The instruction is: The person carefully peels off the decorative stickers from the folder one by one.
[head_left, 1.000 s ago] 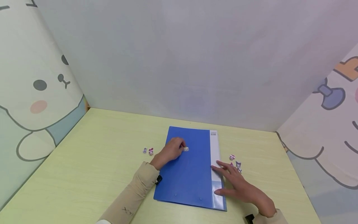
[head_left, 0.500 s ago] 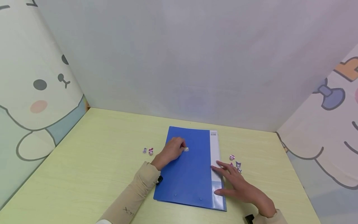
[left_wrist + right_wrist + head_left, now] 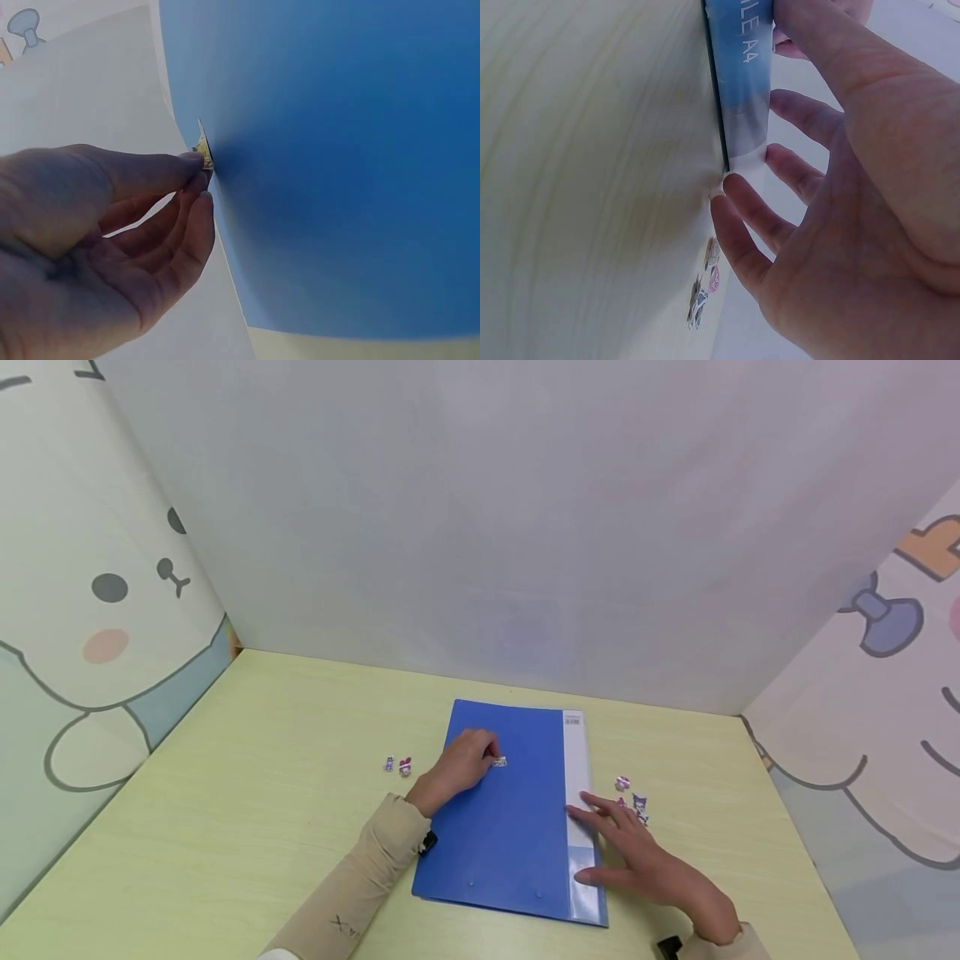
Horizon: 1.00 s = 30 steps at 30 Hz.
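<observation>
A blue A4 file folder (image 3: 510,843) lies on the table with its white-labelled spine to the right. Over its upper half my left hand (image 3: 462,760) pinches a small pale sticker (image 3: 500,762) between thumb and fingers. Close up in the left wrist view, the sticker (image 3: 204,152) shows a yellowish face and stands tilted, its lower edge right at the folder's cover. My right hand (image 3: 641,852) lies along the spine with fingers spread and holds nothing. In the right wrist view its fingertips are at the spine (image 3: 742,90), with "A4" lettering visible.
Two small cartoon stickers (image 3: 405,767) lie on the table left of the folder. Several more stickers (image 3: 639,802) lie to the right, partly behind the right hand. A pale wall (image 3: 480,527) stands behind the table, with cartoon-printed panels (image 3: 105,610) at both sides.
The sticker at my left fingertips has tipped slightly flatter toward the folder's cover. Both hands stay in nearly the same place, and the folder and loose stickers lie as before.
</observation>
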### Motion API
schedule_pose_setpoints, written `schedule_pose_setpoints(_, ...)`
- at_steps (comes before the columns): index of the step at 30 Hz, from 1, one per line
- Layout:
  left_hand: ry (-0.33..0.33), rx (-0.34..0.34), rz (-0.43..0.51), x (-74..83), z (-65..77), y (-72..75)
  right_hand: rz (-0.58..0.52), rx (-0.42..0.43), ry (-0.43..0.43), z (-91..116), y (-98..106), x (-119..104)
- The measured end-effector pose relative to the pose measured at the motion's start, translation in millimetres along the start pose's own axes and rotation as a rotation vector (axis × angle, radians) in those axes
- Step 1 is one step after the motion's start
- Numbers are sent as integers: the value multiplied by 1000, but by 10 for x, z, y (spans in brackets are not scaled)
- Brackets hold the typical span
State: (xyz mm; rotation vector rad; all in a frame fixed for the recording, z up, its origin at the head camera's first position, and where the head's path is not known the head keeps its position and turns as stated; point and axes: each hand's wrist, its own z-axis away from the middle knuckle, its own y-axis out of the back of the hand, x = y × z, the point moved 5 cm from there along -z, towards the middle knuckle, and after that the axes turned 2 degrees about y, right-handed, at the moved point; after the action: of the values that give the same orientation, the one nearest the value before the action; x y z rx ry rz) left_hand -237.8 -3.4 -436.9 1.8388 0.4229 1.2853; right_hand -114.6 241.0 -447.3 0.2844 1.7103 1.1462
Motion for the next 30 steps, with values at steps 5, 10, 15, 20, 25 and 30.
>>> schedule_pose_setpoints(5,-12,11,-7,13,7,8,4,3,3,7,12,-20)
schedule_pose_setpoints(10,-34,23,4,27,12,22,8,-6,-9,9,17,-23)
schedule_pose_setpoints(15,-40,24,6,39,23,25,25,-2,1,1,24,-27)
schedule_pose_setpoints(20,-31,14,-3,47,38,24,44,4,13,0,18,-24)
schedule_pose_setpoints(25,-14,-8,7,45,33,17,43,10,21,1,18,-30)
schedule_pose_setpoints(30,-9,-13,22,45,35,25,46,11,17,-1,22,-33)
